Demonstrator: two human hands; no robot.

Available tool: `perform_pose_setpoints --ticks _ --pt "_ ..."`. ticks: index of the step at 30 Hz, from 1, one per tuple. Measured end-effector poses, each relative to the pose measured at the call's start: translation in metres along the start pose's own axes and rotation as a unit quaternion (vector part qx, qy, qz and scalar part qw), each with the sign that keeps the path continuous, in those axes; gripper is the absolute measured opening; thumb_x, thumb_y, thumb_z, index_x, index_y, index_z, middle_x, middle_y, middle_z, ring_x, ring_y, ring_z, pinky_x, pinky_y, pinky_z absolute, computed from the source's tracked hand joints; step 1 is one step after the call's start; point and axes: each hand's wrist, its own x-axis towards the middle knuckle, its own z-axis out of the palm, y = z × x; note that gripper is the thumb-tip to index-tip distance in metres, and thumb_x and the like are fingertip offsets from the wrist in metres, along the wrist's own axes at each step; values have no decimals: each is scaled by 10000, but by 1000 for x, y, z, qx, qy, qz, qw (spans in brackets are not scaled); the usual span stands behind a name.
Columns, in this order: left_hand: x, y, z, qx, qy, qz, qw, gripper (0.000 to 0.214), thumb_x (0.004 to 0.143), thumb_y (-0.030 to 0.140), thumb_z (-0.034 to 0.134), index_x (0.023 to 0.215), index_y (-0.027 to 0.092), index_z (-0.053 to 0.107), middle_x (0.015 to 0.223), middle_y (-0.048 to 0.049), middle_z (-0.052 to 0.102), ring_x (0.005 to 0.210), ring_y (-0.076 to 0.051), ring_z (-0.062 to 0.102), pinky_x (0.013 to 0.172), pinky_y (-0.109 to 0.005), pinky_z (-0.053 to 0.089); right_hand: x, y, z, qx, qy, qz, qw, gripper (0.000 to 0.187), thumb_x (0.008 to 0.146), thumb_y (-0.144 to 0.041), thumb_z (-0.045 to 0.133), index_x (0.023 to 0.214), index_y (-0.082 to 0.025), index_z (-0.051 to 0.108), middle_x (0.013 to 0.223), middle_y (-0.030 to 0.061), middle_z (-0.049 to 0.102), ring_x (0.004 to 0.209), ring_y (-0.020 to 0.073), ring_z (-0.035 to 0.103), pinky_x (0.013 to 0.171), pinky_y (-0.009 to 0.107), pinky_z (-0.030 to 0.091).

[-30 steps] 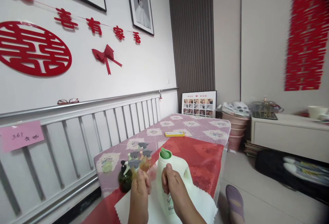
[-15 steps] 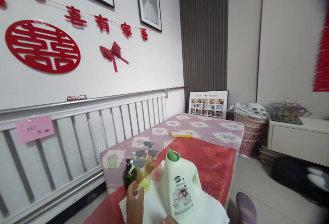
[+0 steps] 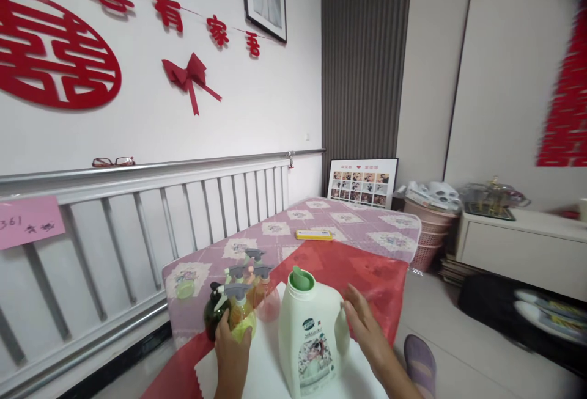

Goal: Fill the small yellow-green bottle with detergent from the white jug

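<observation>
Left hand [image 3: 232,345] at the yellow spray bottle [image 3: 241,318], right hand [image 3: 364,322] by the jug [image 3: 306,335]

From the left, we see a round pale green piece [image 3: 186,289] on the flowered tablecloth [image 3: 238,247], then a dark pump bottle [image 3: 211,314]. Our left hand is spread, thumb and fingers either side of the yellow spray bottle; whether they grip it, we cannot tell. A pink spray bottle [image 3: 268,305] stands just behind. Next, the jug stands upright. Our right hand, loosely wide with fingers outstretched, is beside its handle.

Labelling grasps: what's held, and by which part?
Left grip spans the body of the yellow bottle; firm hold can't be told. Right grip, open beside the jug, holds nothing.
</observation>
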Motion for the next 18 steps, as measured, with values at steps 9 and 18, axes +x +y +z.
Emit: perform_pose_setpoints --ticks 9,18 --pt "9 -3 12 36 7 28 999 669 710 367 534 1303 78 423 1293 -224 557 1186 -356 535 1060 -493 414 9 -7 -13 77 -261 49 961 680 716 -694 629 1204 -222 648 1191 115 726 1072 322 667 947 450 521" --pt "4 6 19 64 49 50 995 697 725 385 594 1320 66 417 1257 -228 560 1181 -371 539 1047 -498 426 -2 5 -9 132 -259 129 948 578 544 -402 831 1065 -183 710 924 74 799 765 277 727 674 368 575"
